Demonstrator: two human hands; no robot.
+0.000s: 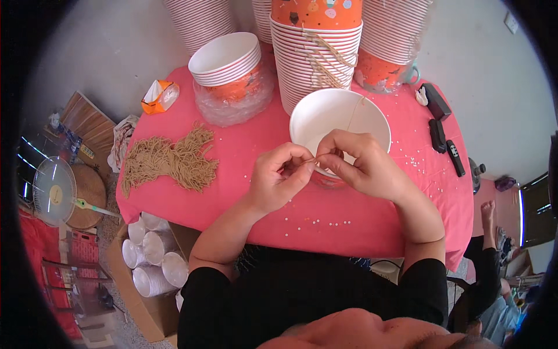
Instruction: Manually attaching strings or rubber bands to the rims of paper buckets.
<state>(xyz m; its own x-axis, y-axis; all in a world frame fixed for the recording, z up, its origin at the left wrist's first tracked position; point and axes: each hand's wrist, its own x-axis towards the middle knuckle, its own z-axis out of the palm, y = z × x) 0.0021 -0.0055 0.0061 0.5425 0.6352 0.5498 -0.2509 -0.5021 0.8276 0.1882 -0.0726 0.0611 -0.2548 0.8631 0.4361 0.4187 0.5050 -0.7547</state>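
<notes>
On my pink table [331,212], the tall tub stack [299,67] has strings hanging at its side, perhaps done; an open tub [303,123] sits before me, plenty remains in the string heap [168,163], and my left hand [274,177] and right hand [365,161] pinch a thin string [315,160] over the tub's near rim, seemingly unfinished
</notes>
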